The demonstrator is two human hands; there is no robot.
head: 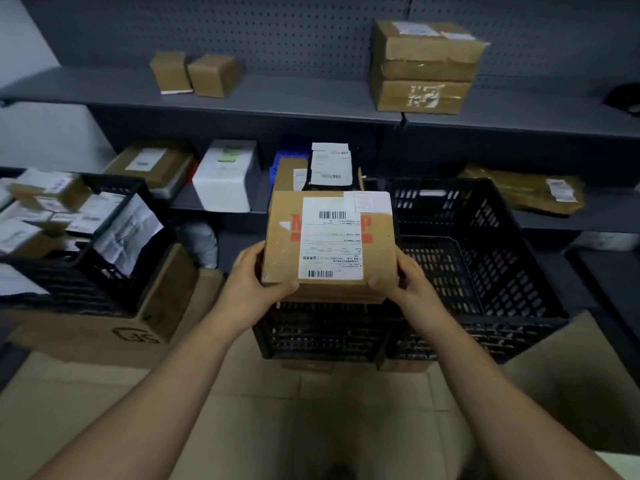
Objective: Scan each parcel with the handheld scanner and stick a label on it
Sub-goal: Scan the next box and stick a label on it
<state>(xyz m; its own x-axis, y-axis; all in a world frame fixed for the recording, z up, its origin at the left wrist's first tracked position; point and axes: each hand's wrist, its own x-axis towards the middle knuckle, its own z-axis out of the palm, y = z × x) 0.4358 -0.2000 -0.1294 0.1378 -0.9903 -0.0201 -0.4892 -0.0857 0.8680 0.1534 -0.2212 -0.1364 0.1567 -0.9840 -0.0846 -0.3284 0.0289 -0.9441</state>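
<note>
You hold one cardboard parcel [282, 251] in the air above the near-left part of a black crate [485, 216]. Your left hand [252, 282] takes its near-left corner and your right hand [405, 285] its near-right corner. Each grip is wrapped round the box, thumb on top.

A white shipping label [330, 237] with two barcodes lies face up on the parcel's top. No handheld scanner is in view, so I cannot tell whether this parcel is scanned. With both hands busy, I judge the scan is not yet done, and you will need one hand free for it.

The crate beneath looks nearly bare inside. A second crate [114, 183] at the left is piled with labelled parcels, and more parcels sit on the grey shelves [311, 98] behind. Most of the job looks to lie ahead.
</note>
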